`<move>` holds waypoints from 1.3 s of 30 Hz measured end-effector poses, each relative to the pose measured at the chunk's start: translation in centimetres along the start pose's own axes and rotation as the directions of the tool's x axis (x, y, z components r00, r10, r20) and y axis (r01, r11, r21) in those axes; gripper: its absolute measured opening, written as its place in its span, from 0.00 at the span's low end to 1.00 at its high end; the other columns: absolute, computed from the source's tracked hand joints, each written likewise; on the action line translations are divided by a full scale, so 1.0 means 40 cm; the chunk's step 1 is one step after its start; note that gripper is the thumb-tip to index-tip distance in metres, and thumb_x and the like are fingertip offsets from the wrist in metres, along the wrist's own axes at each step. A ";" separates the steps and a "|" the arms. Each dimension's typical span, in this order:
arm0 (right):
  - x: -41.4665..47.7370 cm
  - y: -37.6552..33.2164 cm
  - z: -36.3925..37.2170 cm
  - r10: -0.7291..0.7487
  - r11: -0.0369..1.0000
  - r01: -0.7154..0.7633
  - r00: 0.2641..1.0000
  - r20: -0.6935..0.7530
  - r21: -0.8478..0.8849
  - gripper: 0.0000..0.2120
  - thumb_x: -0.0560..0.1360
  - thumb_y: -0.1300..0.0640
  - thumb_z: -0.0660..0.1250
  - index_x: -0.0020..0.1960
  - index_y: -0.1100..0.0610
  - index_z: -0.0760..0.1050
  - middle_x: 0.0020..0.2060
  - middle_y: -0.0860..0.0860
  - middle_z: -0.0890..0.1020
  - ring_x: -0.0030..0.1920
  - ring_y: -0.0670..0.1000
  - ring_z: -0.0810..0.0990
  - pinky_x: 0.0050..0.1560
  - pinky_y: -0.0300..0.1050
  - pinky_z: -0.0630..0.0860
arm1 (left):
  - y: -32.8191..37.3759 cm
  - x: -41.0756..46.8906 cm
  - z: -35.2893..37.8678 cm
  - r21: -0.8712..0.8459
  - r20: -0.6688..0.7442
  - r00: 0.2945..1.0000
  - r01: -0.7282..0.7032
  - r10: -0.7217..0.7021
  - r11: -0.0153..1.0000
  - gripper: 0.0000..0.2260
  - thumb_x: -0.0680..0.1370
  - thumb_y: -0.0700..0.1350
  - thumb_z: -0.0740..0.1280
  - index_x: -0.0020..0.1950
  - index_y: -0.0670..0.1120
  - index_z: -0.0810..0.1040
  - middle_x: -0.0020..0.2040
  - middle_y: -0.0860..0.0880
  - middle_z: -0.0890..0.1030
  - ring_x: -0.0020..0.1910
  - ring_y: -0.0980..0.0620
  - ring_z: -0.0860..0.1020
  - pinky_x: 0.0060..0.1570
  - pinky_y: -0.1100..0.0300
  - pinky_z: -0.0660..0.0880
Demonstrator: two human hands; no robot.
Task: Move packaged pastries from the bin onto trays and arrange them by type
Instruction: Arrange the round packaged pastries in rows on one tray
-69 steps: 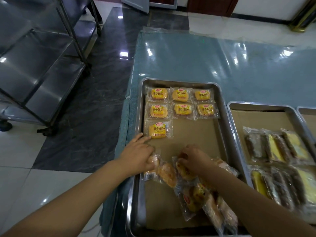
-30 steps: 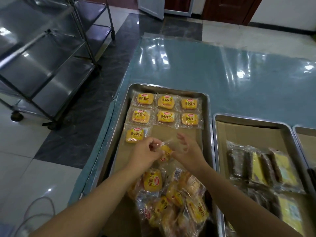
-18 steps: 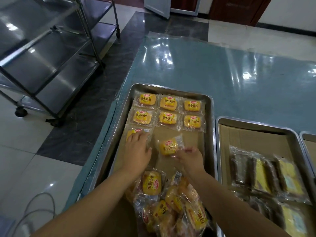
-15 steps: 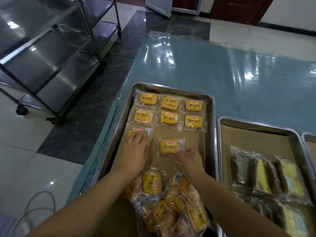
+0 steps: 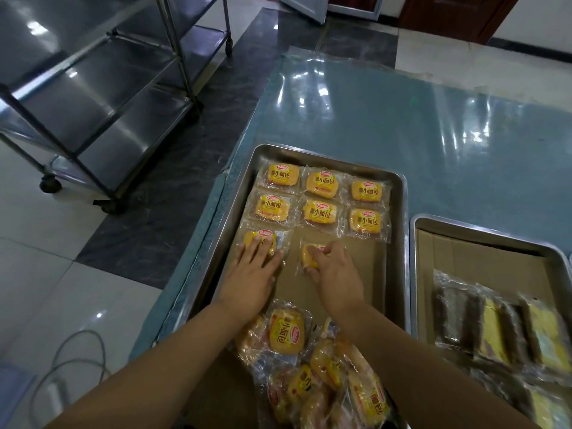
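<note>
Left fingers (image 5: 260, 250) are straight and spread, pressed flat on the left packet (image 5: 266, 233), a yellow bun in clear wrap that lies at the left end of the third row. Only its far edge and red logo show past the fingertips. The left hand (image 5: 252, 275) holds nothing; it just pins that packet down.

Over to the right fingers (image 5: 328, 249): they are bent over the middle packet (image 5: 306, 256), thumb at its near edge, gripping it as it sits on the cardboard liner (image 5: 365, 264). It lies just beside the left packet with a narrow gap between them. The right hand (image 5: 335, 272) covers most of its right side.

Above both hands, six matching packets (image 5: 320, 184) lie in two neat rows of three, labels up. They fill the far end of the left tray (image 5: 402, 212).

Towards the bottom of the frame, between the two forearms, a loose pile (image 5: 286, 332) of the same buns is heaped on the near end of that tray.

On the right, a second tray (image 5: 413, 274) touches or nearly touches the first. It holds long brown and yellow packets (image 5: 495, 329) side by side on cardboard.

Both trays rest on the glossy blue-green table (image 5: 433, 134). A steel trolley (image 5: 123, 88) stands in the upper left, and a grey cable (image 5: 71, 351) loops on the floor in the lower left.
</note>
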State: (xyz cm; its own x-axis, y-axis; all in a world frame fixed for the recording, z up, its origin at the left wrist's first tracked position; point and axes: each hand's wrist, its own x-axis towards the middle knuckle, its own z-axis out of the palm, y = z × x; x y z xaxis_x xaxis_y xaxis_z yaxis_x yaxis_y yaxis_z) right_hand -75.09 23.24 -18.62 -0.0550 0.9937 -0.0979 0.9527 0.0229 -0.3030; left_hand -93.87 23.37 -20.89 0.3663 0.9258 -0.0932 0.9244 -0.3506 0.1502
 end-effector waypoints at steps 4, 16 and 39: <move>0.029 -0.027 0.007 -0.010 1.000 0.010 1.000 0.001 0.021 0.23 0.77 0.52 0.64 0.70 0.50 0.65 0.56 0.53 0.67 0.57 0.51 0.68 0.54 0.44 0.73 | -0.008 0.002 0.001 -0.006 0.009 1.000 -0.021 0.021 1.000 0.28 0.80 0.44 0.55 0.76 0.56 0.45 0.77 0.48 0.41 0.73 0.48 0.34 0.65 0.52 0.26; 0.020 -0.031 -0.016 -0.049 0.997 0.048 0.999 0.016 0.054 0.23 0.77 0.55 0.64 0.71 0.52 0.64 0.62 0.53 0.66 0.62 0.51 0.67 0.60 0.45 0.71 | -0.003 0.008 -0.051 -0.037 0.037 0.999 -0.037 0.038 0.999 0.27 0.80 0.42 0.56 0.77 0.53 0.52 0.78 0.47 0.46 0.76 0.48 0.42 0.69 0.52 0.33; -0.116 -0.027 -0.028 -0.110 0.966 0.034 0.951 0.289 0.255 0.05 0.73 0.60 0.65 0.46 0.57 0.79 0.44 0.51 0.79 0.48 0.51 0.77 0.46 0.39 0.69 | 0.066 -0.058 -0.058 -0.372 0.312 0.940 -0.011 0.136 0.928 0.10 0.69 0.51 0.71 0.40 0.54 0.70 0.46 0.55 0.71 0.51 0.56 0.66 0.48 0.59 0.69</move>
State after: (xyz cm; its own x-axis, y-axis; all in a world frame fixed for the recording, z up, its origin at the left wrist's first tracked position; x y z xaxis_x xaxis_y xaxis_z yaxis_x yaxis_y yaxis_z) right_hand -75.52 18.73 -16.79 -0.2434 0.9108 -0.3335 0.8427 0.0283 -0.5377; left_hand -92.52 20.62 -18.01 0.5032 0.7789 -0.3742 0.8144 -0.2826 0.5069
